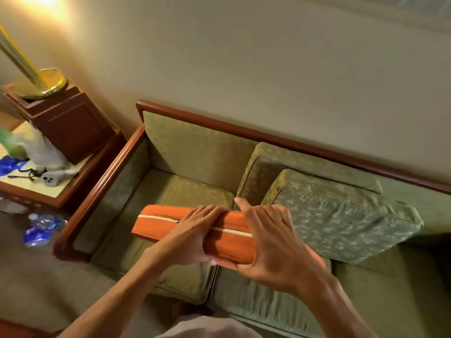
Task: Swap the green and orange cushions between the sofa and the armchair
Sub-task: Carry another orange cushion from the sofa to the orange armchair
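An orange cushion (161, 222) with a white zip along its edge is held over the left seat of the green sofa (185, 154). My left hand (192, 234) grips it across the middle, fingers curled over the top edge. My right hand (271, 242) holds its right end, thumb underneath and fingers spread over the top. A green patterned cushion (341, 220) leans on the sofa's right seat against the backrest, just right of my right hand.
The sofa has a dark wooden frame (280, 140) and stands against a plain wall. Left of it a side table (36, 191) carries a wooden box (70, 120) with a brass lamp base, a white controller (55, 176) and bags. Plastic bottles (44, 228) lie on the carpet.
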A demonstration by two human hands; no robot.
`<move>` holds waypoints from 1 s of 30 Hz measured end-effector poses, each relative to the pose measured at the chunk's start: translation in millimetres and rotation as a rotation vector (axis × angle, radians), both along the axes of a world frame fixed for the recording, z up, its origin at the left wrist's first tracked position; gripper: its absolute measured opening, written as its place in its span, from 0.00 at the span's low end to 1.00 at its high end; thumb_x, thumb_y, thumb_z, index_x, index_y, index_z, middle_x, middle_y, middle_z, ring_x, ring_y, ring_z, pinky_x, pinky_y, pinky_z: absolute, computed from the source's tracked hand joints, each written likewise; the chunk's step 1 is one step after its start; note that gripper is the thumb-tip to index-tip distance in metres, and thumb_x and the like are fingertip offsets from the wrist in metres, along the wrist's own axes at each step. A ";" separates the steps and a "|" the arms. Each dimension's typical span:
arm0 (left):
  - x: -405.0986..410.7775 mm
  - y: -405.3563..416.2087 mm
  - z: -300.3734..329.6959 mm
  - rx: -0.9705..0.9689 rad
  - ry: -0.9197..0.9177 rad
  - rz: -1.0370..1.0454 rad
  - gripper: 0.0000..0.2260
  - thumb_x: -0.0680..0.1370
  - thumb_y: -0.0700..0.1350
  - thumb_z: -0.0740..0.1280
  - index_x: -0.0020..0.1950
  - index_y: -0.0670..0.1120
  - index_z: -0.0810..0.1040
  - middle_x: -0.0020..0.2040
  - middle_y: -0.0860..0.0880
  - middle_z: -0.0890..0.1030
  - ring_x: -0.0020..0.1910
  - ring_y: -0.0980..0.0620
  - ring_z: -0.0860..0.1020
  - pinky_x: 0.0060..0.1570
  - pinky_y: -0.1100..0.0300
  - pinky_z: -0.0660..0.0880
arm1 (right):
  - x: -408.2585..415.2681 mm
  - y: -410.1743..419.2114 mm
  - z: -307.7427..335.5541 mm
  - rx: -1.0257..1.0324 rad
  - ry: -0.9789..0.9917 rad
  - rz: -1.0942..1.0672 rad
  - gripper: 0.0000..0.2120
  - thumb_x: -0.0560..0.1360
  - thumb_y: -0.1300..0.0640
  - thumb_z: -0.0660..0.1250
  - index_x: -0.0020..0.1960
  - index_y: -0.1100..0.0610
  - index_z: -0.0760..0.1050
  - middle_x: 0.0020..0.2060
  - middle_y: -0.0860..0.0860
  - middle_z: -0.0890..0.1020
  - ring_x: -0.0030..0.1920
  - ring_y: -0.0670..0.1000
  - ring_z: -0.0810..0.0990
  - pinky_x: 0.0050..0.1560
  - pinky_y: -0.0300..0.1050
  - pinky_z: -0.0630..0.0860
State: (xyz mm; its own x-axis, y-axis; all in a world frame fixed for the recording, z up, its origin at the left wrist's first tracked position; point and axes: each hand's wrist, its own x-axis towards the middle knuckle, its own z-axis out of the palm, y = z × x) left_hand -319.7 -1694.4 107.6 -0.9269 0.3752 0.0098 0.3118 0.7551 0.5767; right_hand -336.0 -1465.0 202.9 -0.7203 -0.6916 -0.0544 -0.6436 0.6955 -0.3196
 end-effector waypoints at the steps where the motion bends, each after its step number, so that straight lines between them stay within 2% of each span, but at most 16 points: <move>1: 7.0 -8.6 -1.4 0.036 -0.019 0.010 0.51 0.60 0.60 0.80 0.77 0.49 0.62 0.67 0.58 0.69 0.65 0.59 0.66 0.67 0.69 0.56 | 7.5 -17.1 -2.1 -0.028 0.028 0.044 0.55 0.65 0.36 0.71 0.80 0.51 0.43 0.65 0.48 0.68 0.64 0.50 0.65 0.73 0.50 0.58; 4: 12.0 -27.6 -28.5 0.118 -0.155 0.014 0.48 0.63 0.58 0.80 0.77 0.48 0.62 0.68 0.55 0.68 0.64 0.65 0.64 0.65 0.76 0.58 | 15.1 -63.9 -41.5 -0.054 0.019 0.064 0.57 0.66 0.39 0.74 0.80 0.52 0.41 0.71 0.54 0.65 0.70 0.56 0.64 0.74 0.54 0.60; 6: 4.9 -44.8 -44.2 0.152 -0.191 0.052 0.48 0.63 0.57 0.81 0.76 0.52 0.60 0.70 0.55 0.69 0.66 0.63 0.68 0.63 0.77 0.60 | 8.4 -82.0 -65.0 -0.053 0.005 -0.021 0.57 0.65 0.35 0.72 0.81 0.53 0.42 0.73 0.54 0.64 0.72 0.57 0.64 0.74 0.57 0.60; 10: -7.5 -100.8 -57.3 0.148 -0.238 0.153 0.50 0.60 0.64 0.81 0.76 0.60 0.59 0.69 0.73 0.66 0.67 0.75 0.64 0.64 0.73 0.63 | -16.5 -58.9 -84.3 0.025 -0.047 -0.138 0.63 0.60 0.25 0.69 0.81 0.50 0.41 0.72 0.50 0.65 0.70 0.54 0.65 0.72 0.55 0.62; 11: -7.2 -119.9 -67.2 0.145 -0.256 0.182 0.50 0.59 0.68 0.79 0.76 0.63 0.59 0.70 0.75 0.65 0.67 0.75 0.64 0.67 0.69 0.65 | -21.4 -39.4 -91.3 0.081 -0.067 -0.158 0.63 0.59 0.25 0.71 0.80 0.49 0.41 0.72 0.49 0.64 0.70 0.53 0.64 0.73 0.54 0.60; 13: -9.4 -151.1 -83.9 0.176 -0.336 0.248 0.47 0.56 0.72 0.78 0.71 0.75 0.62 0.69 0.68 0.72 0.67 0.70 0.69 0.70 0.55 0.69 | -28.6 0.0 -102.7 0.182 -0.111 -0.243 0.62 0.58 0.26 0.72 0.79 0.47 0.42 0.73 0.47 0.62 0.72 0.51 0.62 0.76 0.53 0.55; 14: -12.0 -160.6 -81.1 0.129 -0.383 0.268 0.48 0.54 0.70 0.80 0.70 0.77 0.63 0.67 0.64 0.74 0.64 0.68 0.70 0.69 0.53 0.70 | -31.6 13.7 -106.6 0.210 -0.127 -0.282 0.61 0.58 0.26 0.73 0.79 0.47 0.44 0.73 0.47 0.62 0.73 0.51 0.61 0.76 0.53 0.52; 16: -13.9 -161.4 -45.3 -0.046 -0.504 0.233 0.60 0.51 0.64 0.84 0.79 0.62 0.60 0.72 0.58 0.68 0.66 0.64 0.65 0.66 0.70 0.64 | -37.4 26.9 -109.9 0.243 -0.141 -0.305 0.60 0.58 0.28 0.74 0.78 0.47 0.46 0.73 0.47 0.62 0.73 0.51 0.60 0.76 0.54 0.51; 17: -16.7 -158.5 -27.7 -0.079 -0.566 0.198 0.67 0.49 0.64 0.84 0.82 0.53 0.54 0.73 0.57 0.64 0.68 0.62 0.63 0.62 0.77 0.60 | -40.3 28.6 -110.5 0.255 -0.142 -0.315 0.60 0.58 0.29 0.75 0.78 0.47 0.46 0.72 0.47 0.61 0.72 0.51 0.60 0.76 0.55 0.52; 18: -18.4 -154.0 -11.3 -0.061 -0.577 0.171 0.70 0.50 0.63 0.84 0.83 0.50 0.48 0.73 0.59 0.61 0.70 0.60 0.64 0.59 0.78 0.59 | -42.1 29.4 -110.1 0.268 -0.151 -0.333 0.60 0.58 0.30 0.76 0.77 0.46 0.46 0.71 0.48 0.61 0.72 0.52 0.59 0.75 0.57 0.52; 20: -9.6 -128.8 16.9 -0.015 -0.485 0.182 0.65 0.55 0.60 0.84 0.81 0.58 0.43 0.73 0.59 0.60 0.70 0.56 0.64 0.63 0.70 0.61 | -41.4 31.3 -110.2 0.279 -0.178 -0.371 0.60 0.57 0.32 0.78 0.76 0.44 0.44 0.71 0.48 0.59 0.72 0.53 0.58 0.75 0.59 0.52; 21: -3.3 -113.9 20.1 -0.044 -0.380 0.223 0.63 0.58 0.59 0.83 0.80 0.61 0.42 0.76 0.55 0.58 0.73 0.51 0.61 0.68 0.63 0.62 | -40.0 32.4 -112.4 0.276 -0.188 -0.382 0.61 0.57 0.32 0.78 0.76 0.43 0.43 0.71 0.48 0.58 0.72 0.53 0.58 0.76 0.61 0.52; 23: 0.2 -79.4 21.6 -0.338 -0.215 0.351 0.60 0.63 0.55 0.81 0.81 0.58 0.41 0.80 0.39 0.41 0.80 0.36 0.44 0.78 0.48 0.52 | -36.7 33.8 -113.3 0.288 -0.219 -0.387 0.63 0.57 0.36 0.80 0.77 0.43 0.40 0.72 0.49 0.57 0.73 0.54 0.56 0.76 0.61 0.52; 25: -5.2 -44.5 19.0 -0.555 -0.112 0.434 0.52 0.71 0.45 0.76 0.82 0.48 0.41 0.76 0.33 0.27 0.76 0.31 0.29 0.77 0.39 0.38 | -33.4 35.8 -111.3 0.315 -0.238 -0.355 0.66 0.58 0.43 0.82 0.78 0.45 0.37 0.73 0.51 0.55 0.74 0.55 0.54 0.76 0.60 0.52; 27: -9.3 -3.0 13.7 -0.600 -0.054 0.309 0.46 0.75 0.43 0.71 0.82 0.44 0.41 0.77 0.31 0.30 0.74 0.30 0.28 0.73 0.36 0.30 | -29.8 38.1 -108.6 0.346 -0.246 -0.305 0.67 0.60 0.49 0.82 0.79 0.46 0.33 0.75 0.52 0.53 0.76 0.56 0.53 0.77 0.60 0.52; 30: -1.9 66.1 -4.7 -0.581 -0.096 0.030 0.55 0.70 0.55 0.77 0.81 0.48 0.40 0.80 0.32 0.43 0.78 0.29 0.40 0.65 0.32 0.21 | -15.2 32.5 -113.1 0.352 -0.212 -0.267 0.65 0.63 0.44 0.81 0.80 0.49 0.35 0.78 0.51 0.53 0.77 0.54 0.53 0.79 0.58 0.49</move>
State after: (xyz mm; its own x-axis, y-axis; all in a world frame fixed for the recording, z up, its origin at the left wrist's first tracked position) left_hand -321.6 -1628.3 102.9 -0.9238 0.2678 -0.2737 0.2526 0.9634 0.0902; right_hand -351.1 -1432.5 89.8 -0.8177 -0.3975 -0.4163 -0.3743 0.9167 -0.1401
